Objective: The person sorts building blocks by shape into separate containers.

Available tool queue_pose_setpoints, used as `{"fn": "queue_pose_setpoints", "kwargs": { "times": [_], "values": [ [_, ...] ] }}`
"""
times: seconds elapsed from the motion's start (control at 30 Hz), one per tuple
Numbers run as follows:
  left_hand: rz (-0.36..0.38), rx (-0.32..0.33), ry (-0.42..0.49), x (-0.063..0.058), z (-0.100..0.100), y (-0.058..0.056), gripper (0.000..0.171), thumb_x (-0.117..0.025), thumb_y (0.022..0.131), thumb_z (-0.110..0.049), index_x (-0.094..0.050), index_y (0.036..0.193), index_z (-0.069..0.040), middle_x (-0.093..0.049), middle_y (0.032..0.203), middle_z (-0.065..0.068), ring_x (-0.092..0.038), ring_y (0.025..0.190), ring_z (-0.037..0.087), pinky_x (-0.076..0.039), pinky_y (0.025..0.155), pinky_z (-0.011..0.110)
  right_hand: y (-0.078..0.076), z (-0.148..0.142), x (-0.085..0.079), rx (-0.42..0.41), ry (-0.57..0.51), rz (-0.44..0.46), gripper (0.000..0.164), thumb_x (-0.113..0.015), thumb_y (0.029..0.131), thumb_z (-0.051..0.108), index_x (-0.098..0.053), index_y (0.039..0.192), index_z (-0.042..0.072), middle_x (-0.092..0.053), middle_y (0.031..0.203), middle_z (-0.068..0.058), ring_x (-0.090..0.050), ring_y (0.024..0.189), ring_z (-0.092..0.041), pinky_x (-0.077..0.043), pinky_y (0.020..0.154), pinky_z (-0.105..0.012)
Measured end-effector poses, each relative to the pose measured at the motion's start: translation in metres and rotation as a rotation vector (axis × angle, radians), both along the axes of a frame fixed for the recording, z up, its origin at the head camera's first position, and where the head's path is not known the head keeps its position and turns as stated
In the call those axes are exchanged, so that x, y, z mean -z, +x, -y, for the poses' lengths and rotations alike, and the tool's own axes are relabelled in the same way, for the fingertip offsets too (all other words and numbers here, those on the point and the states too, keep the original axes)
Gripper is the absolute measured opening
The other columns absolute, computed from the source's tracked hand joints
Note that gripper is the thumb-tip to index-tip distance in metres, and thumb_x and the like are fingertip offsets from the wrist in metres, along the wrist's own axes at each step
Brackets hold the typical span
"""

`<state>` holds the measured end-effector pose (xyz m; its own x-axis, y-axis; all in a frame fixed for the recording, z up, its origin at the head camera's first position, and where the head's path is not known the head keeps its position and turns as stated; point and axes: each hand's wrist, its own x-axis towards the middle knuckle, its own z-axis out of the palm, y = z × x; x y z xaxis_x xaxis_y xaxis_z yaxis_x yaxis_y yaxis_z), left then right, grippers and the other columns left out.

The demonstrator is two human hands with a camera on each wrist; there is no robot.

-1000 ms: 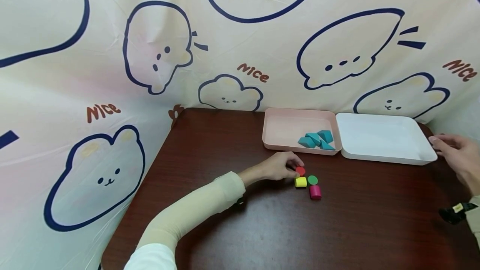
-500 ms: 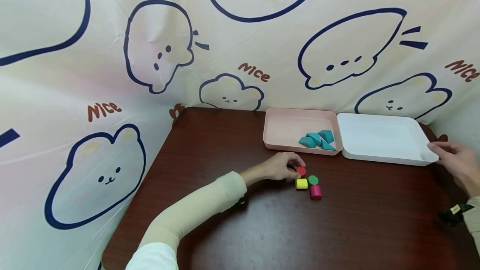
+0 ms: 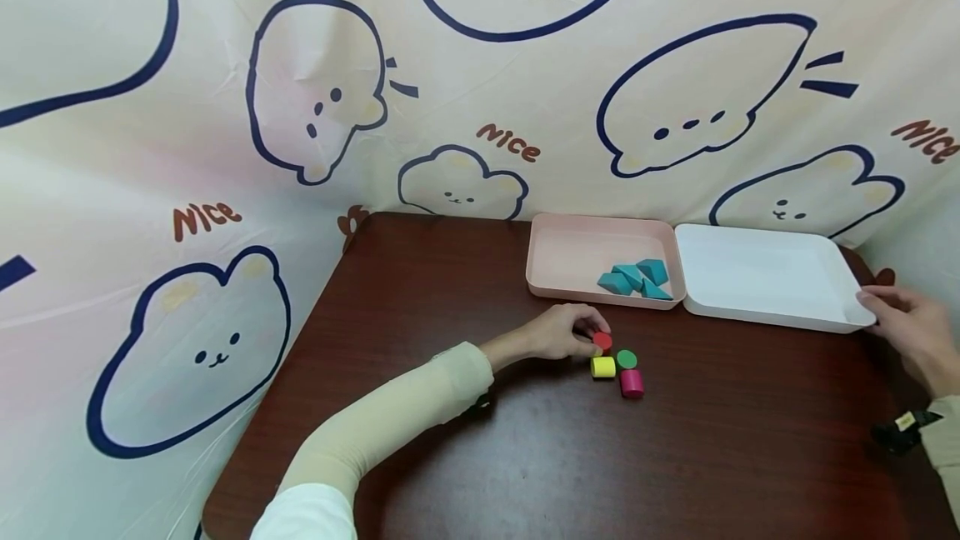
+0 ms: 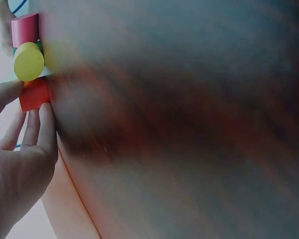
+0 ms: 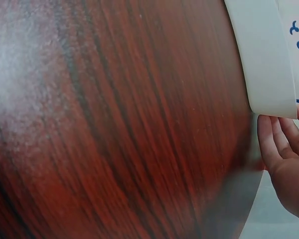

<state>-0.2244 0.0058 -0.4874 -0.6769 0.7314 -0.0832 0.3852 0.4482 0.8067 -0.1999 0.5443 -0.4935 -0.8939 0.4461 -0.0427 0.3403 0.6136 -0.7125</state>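
My left hand [image 3: 557, 333] pinches a red cylinder block [image 4: 35, 93] between thumb and fingertips, low over the dark wooden table. Right by it lies a yellow cylinder block [image 3: 603, 367] on its side. A green cylinder block [image 3: 627, 359] shows its round face just to the right, mostly hidden in the left wrist view. Nearest the person is a magenta cylinder block [image 3: 632, 384]. At the far right, my right hand [image 3: 911, 327] grips the near right corner of a white tray [image 3: 772, 273], thumb at the rim and fingers against the outer wall [image 5: 269, 64].
A pink tray [image 3: 573, 248] stands against the white tray's left side, with several teal angular blocks [image 3: 628, 276] in its near right corner. Behind both trays hangs a printed cloth [image 3: 465, 90], which also runs along the table's left side.
My right hand has slid slightly toward the person along the white tray's right end. The left hand and the cylinder blocks have stayed in place.
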Motion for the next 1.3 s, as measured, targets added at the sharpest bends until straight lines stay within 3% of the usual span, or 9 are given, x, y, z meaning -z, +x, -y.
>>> {"fn": "queue_pose_setpoints", "kwargs": {
  "times": [0.33,0.57,0.63,0.73,0.83,1.03,1.3],
  "values": [
    [0.000,-0.005,0.003,0.002,0.001,0.001,0.027,-0.079,0.097,-0.016,-0.071,0.123,-0.013,-0.068,0.115,-0.006,-0.065,0.111,0.018,-0.055,0.094,0.019,-0.002,-0.001,0.011,-0.017,-0.025,-0.029,0.054,-0.043,0.115,0.032,-0.045,0.144,-0.013,-0.045,0.137,-0.035,-0.051,0.089,-0.010,-0.050,0.052,-0.011],
    [0.019,-0.008,0.019,0.004,0.001,0.001,0.027,-0.079,0.097,-0.016,-0.070,0.122,-0.014,-0.067,0.115,-0.007,-0.065,0.112,0.019,-0.055,0.094,0.019,-0.004,-0.008,0.017,-0.011,-0.069,-0.011,0.032,-0.042,0.115,0.028,-0.057,0.135,0.008,-0.044,0.136,-0.032,-0.051,0.088,-0.007,-0.052,0.053,-0.012],
    [0.017,-0.009,0.020,0.005,0.001,0.001,0.027,-0.079,0.097,-0.016,-0.070,0.122,-0.014,-0.067,0.115,-0.007,-0.066,0.112,0.020,-0.055,0.094,0.019,-0.003,-0.007,0.016,-0.012,-0.075,-0.001,0.035,-0.042,0.115,0.027,-0.056,0.139,0.005,-0.043,0.137,-0.033,-0.051,0.089,-0.008,-0.051,0.052,-0.012],
    [0.016,-0.012,0.017,0.006,0.001,0.001,0.027,-0.079,0.097,-0.016,-0.071,0.122,-0.014,-0.067,0.115,-0.007,-0.066,0.112,0.019,-0.055,0.094,0.019,-0.001,-0.002,0.013,-0.009,-0.077,0.012,0.048,-0.041,0.115,0.024,-0.045,0.148,-0.010,-0.040,0.141,-0.037,-0.051,0.087,-0.006,-0.050,0.049,-0.012],
    [0.012,-0.013,0.011,0.006,0.001,0.001,0.027,-0.079,0.097,-0.016,-0.071,0.123,-0.013,-0.068,0.116,-0.006,-0.066,0.112,0.018,-0.055,0.094,0.019,-0.001,0.004,0.011,0.007,-0.076,0.018,0.052,-0.040,0.115,0.023,-0.040,0.151,-0.014,-0.039,0.143,-0.038,-0.048,0.083,-0.001,-0.049,0.049,-0.012],
    [-0.003,-0.013,-0.002,0.004,0.001,0.000,0.027,-0.080,0.097,-0.017,-0.071,0.122,-0.013,-0.068,0.115,-0.005,-0.066,0.108,0.015,-0.054,0.092,0.017,-0.002,0.008,0.009,0.014,-0.060,0.026,0.053,-0.038,0.114,0.021,-0.037,0.153,-0.014,-0.039,0.145,-0.039,-0.048,0.084,-0.002,-0.049,0.049,-0.012],
    [-0.034,-0.002,0.047,-0.008,-0.002,-0.002,0.028,-0.080,0.098,-0.016,-0.069,0.124,-0.013,-0.067,0.114,-0.005,-0.066,0.109,0.018,-0.058,0.094,0.022,-0.007,-0.005,0.013,0.010,-0.105,0.053,0.057,-0.038,0.115,0.030,-0.036,0.156,-0.011,-0.029,0.157,-0.039,-0.053,0.097,-0.022,-0.051,0.052,-0.010]
  ]
}}
